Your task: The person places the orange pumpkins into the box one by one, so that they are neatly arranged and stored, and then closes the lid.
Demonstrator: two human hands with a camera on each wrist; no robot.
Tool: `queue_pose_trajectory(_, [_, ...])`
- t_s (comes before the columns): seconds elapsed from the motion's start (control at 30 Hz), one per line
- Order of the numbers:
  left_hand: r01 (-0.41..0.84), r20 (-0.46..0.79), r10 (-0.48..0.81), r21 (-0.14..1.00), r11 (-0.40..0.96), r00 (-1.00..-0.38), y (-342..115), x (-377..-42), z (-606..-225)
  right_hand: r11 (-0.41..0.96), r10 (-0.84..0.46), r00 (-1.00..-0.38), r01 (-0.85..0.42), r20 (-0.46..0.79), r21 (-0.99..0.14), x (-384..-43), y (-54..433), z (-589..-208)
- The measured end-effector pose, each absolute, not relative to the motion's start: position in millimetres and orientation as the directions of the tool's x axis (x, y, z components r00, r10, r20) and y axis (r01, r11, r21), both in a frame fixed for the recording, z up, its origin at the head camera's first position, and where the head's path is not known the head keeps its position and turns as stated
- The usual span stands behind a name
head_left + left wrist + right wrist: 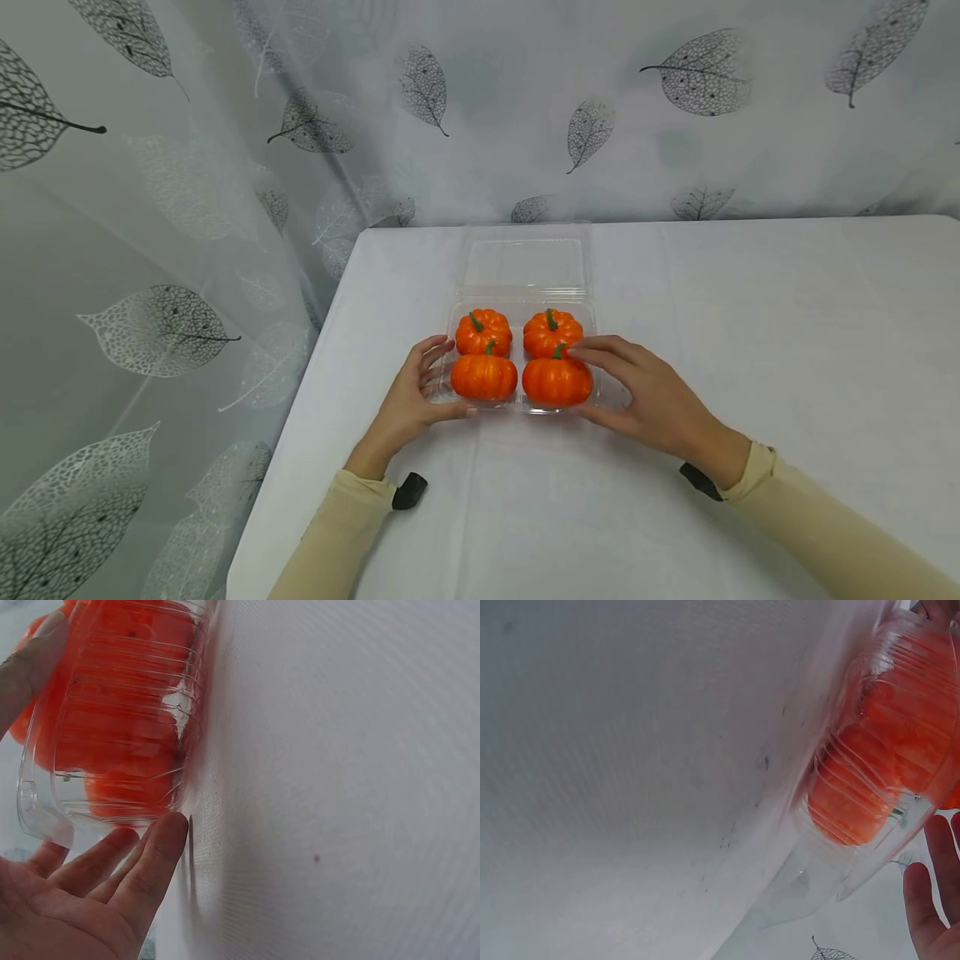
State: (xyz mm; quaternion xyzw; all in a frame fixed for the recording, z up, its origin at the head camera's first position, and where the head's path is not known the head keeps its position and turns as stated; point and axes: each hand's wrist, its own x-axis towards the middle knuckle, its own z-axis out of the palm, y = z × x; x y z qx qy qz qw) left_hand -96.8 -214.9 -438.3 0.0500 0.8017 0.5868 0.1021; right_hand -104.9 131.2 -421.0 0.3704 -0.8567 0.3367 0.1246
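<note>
A clear plastic clamshell container (34, 799) stands on the table with its lid (525, 265) folded back. Several orange pumpkins with green stems fill it in two rows, among them a front left pumpkin (483, 377) and a front right pumpkin (557, 382). My left hand (408, 400) lies around the container's left front corner, thumb along the front edge, straight fingers at the side wall. My right hand (645, 387) spreads at the right side, fingertips by the front right pumpkin's stem and thumb low near the front edge.
A white cloth covers the table (787, 333), whose left edge runs close to the left arm. Behind and to the left hangs a grey curtain (495, 108) with a leaf print. Dark wrist bands (409, 492) show at the cream sleeves.
</note>
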Motion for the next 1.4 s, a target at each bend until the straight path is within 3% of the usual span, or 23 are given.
queue_pose_trajectory(0.3, [-0.035,-0.100,0.199,0.951,0.306,-0.975,-214,-96,-438,0.479,-0.562,-0.672,-0.740,0.483,-0.472,-105,132,-425])
queue_pose_trajectory(0.8, [-0.035,-0.098,0.201,0.955,0.294,-0.975,-213,-95,-435,0.505,-0.589,-0.704,-0.704,0.396,-0.500,-110,129,-413])
queue_pose_trajectory(1.4, [-0.004,-0.073,0.203,0.947,0.321,-0.977,-212,-93,-436,0.659,-0.567,-0.801,-0.582,0.194,-0.476,-108,103,-388])
